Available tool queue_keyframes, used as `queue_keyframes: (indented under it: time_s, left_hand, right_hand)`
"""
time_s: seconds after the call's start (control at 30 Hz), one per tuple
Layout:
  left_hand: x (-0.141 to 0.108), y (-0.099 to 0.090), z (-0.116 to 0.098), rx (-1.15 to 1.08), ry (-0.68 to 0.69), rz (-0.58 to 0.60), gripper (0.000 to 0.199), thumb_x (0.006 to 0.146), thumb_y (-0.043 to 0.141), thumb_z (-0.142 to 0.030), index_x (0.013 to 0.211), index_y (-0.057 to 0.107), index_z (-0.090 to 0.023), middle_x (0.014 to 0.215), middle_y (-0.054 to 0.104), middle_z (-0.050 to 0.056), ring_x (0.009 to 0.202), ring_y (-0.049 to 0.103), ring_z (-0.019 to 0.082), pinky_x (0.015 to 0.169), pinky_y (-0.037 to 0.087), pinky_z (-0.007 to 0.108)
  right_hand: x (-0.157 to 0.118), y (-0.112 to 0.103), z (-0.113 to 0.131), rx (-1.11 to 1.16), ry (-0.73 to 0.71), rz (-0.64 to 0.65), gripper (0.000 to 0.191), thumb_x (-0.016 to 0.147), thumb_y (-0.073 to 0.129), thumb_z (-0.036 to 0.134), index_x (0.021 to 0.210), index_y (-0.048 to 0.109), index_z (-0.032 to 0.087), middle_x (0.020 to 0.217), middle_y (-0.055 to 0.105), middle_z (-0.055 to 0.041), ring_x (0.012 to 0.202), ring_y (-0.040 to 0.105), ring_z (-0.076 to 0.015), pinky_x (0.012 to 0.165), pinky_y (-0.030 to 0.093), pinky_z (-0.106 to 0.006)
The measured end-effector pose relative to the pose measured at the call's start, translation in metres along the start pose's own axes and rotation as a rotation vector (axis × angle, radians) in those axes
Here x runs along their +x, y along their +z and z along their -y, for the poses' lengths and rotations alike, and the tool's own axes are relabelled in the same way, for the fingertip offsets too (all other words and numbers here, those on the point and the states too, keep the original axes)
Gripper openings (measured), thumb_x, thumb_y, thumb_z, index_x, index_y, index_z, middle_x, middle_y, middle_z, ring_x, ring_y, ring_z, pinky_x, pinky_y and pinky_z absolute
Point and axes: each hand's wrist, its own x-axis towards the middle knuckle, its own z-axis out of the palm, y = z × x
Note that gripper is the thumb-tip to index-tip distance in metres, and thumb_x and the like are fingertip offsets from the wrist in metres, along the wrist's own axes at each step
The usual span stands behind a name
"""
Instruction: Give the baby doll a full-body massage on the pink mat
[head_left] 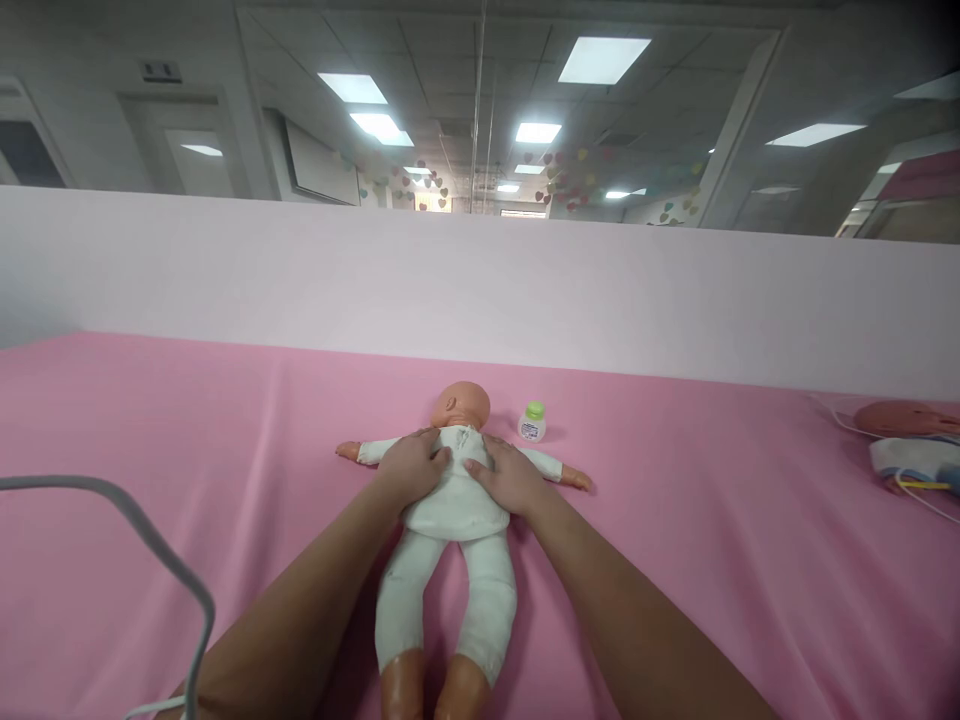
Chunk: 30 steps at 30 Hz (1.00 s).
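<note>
Inspector: Item one, the baby doll (457,500). It lies flat on its back at the middle of the pink sheet (225,420), head toward the far partition, feet toward the person. Both arms are spread out sideways. It wears a white one-piece suit; head, hands and lower legs are bare plastic.

Clerk: And the hands?

Inspector: The left hand (414,466) lies palm down on the doll's chest and shoulder, on the left side of the picture. Its fingers are loosely spread and laid flat, curling around nothing. The right hand (510,478) mirrors it on the other side of the chest, fingers likewise flat and slightly apart, pressing on the cloth. The two hands are near each other, and a strip of white suit shows between the fingertips. Neither hand grips anything.

Clerk: Surroundings?

Inspector: A small white bottle with a green cap (532,423) stands upright just beside the doll's head, on the right, apart from it. A grey cable (150,540) curves across the lower left. At the far right edge lies a second doll (904,418), partly cut off, with thin cords (926,490) by it. A pale partition wall (480,280) closes off the far side of the sheet.
</note>
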Motion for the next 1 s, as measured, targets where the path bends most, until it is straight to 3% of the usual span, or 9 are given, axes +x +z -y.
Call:
queue_keyframes:
  time_s: [0.13,0.23,0.33,0.43,0.53,0.63,0.77,1.0]
  left_hand:
    - [-0.009,-0.014,-0.001,0.011,-0.057,-0.066,0.043,0.095,0.049,-0.041,0.124,0.07,-0.018,0.143,0.067,0.014,0.131,0.062,0.033,0.108,0.045,0.044]
    - [-0.014,-0.031,-0.002,0.061,-0.177,-0.054,0.03,0.094,0.048,-0.039,0.091,0.073,-0.023,0.111,0.078,0.011,0.106,0.071,0.033,0.094,0.049,0.046]
    - [-0.013,-0.042,0.003,0.084,-0.32,0.047,0.044,0.096,0.044,-0.05,0.066,0.063,-0.024,0.077,0.074,0.01,0.084,0.071,0.033,0.088,0.048,0.049]
    - [-0.011,-0.04,0.012,-0.024,-0.416,0.184,0.059,0.094,0.04,-0.07,0.063,0.061,-0.024,0.067,0.071,0.012,0.084,0.072,0.036,0.088,0.048,0.048]
    - [-0.011,-0.027,0.017,-0.203,-0.465,0.24,0.067,0.087,0.043,-0.083,0.073,0.068,-0.021,0.079,0.076,0.017,0.094,0.073,0.04,0.087,0.051,0.046]
    - [-0.014,-0.013,0.013,-0.39,-0.472,0.146,0.07,0.08,0.055,-0.084,0.09,0.072,-0.017,0.105,0.078,0.02,0.109,0.071,0.041,0.089,0.052,0.042]
    - [-0.018,-0.005,0.0,-0.58,-0.547,0.072,0.067,0.076,0.066,-0.079,0.102,0.069,-0.017,0.122,0.074,0.021,0.112,0.07,0.039,0.081,0.055,0.038]
    - [-0.02,-0.003,-0.014,-0.596,-0.533,0.007,0.051,0.08,0.069,-0.07,0.09,0.06,-0.021,0.104,0.072,0.013,0.099,0.071,0.033,0.075,0.054,0.036]
  right_hand:
    - [-0.009,-0.005,0.0,-0.051,0.01,-0.107,0.054,0.101,0.055,0.053,0.144,0.062,0.022,0.147,0.063,-0.0119,0.141,0.053,-0.0319,0.116,0.039,-0.043]
    - [-0.016,-0.009,0.005,-0.129,0.065,-0.171,0.048,0.102,0.051,0.052,0.133,0.068,0.02,0.132,0.071,-0.013,0.127,0.062,-0.0316,0.107,0.045,-0.042]
    - [-0.021,-0.011,0.012,-0.202,0.155,-0.151,0.055,0.103,0.043,0.059,0.138,0.064,0.022,0.126,0.071,-0.0152,0.115,0.068,-0.0333,0.097,0.048,-0.043]
    - [-0.022,-0.011,0.018,-0.256,0.23,-0.046,0.07,0.102,0.038,0.069,0.154,0.05,0.023,0.125,0.071,-0.0181,0.11,0.069,-0.0371,0.089,0.049,-0.045]
    - [-0.021,-0.009,0.02,-0.265,0.274,0.054,0.082,0.101,0.033,0.074,0.161,0.039,0.019,0.119,0.075,-0.0195,0.114,0.069,-0.0408,0.09,0.049,-0.048]
    - [-0.02,-0.006,0.016,-0.195,0.279,0.095,0.085,0.101,0.03,0.075,0.164,0.034,0.017,0.127,0.074,-0.0194,0.122,0.067,-0.0399,0.097,0.047,-0.048]
    - [-0.019,-0.003,0.012,-0.113,0.258,0.075,0.081,0.101,0.034,0.075,0.166,0.031,0.027,0.135,0.071,-0.0142,0.124,0.066,-0.0363,0.098,0.048,-0.046]
    - [-0.023,-0.002,0.019,-0.088,0.228,0.013,0.077,0.101,0.038,0.073,0.164,0.037,0.029,0.141,0.067,-0.014,0.13,0.063,-0.0344,0.105,0.046,-0.046]
